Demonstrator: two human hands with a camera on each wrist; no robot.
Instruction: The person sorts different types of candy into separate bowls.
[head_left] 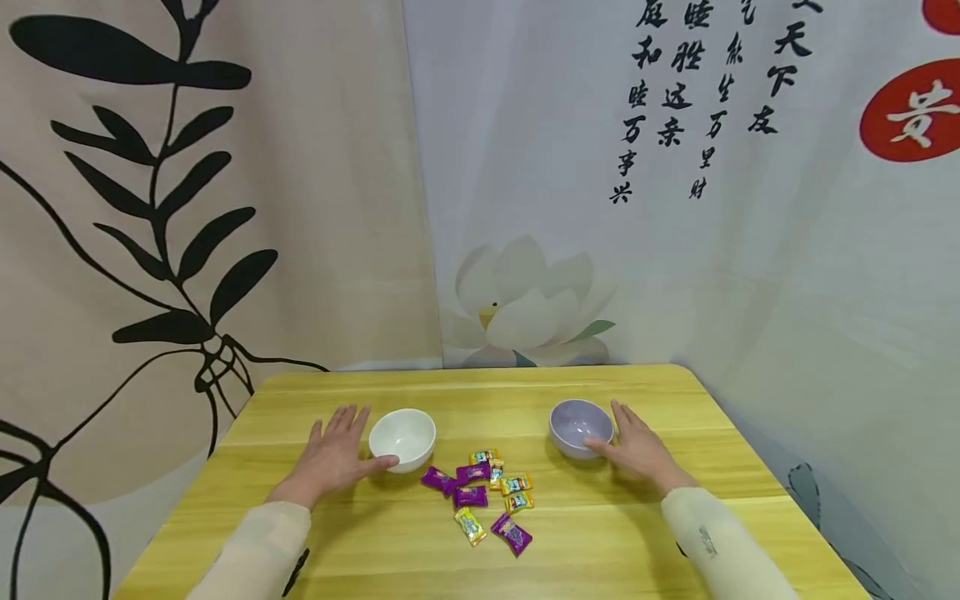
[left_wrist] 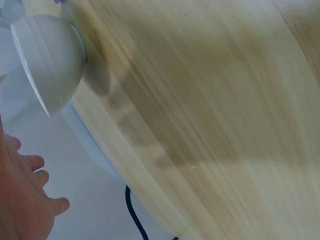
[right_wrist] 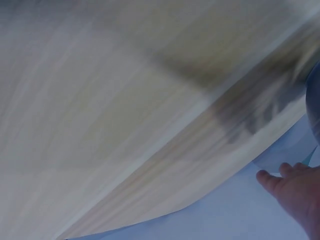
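In the head view a white bowl (head_left: 403,437) stands on the left of the table, and my left hand (head_left: 334,454) is beside it with fingers spread and the thumb reaching over its near rim. The left wrist view shows the same bowl (left_wrist: 50,60) above the hand (left_wrist: 25,190). A lavender bowl (head_left: 579,427) stands on the right. My right hand (head_left: 642,446) is at its right side, fingers extended, its thumb at the near rim. Between and nearer than the bowls lie purple-wrapped candies (head_left: 471,497) and yellow-wrapped candies (head_left: 470,527).
The wooden table (head_left: 585,550) has a rounded far right corner. Behind it hang a beige curtain with dark leaves (head_left: 168,325) and a pale cloth with a lotus (head_left: 532,308) and black writing. A dark cord (left_wrist: 134,212) hangs by the table edge.
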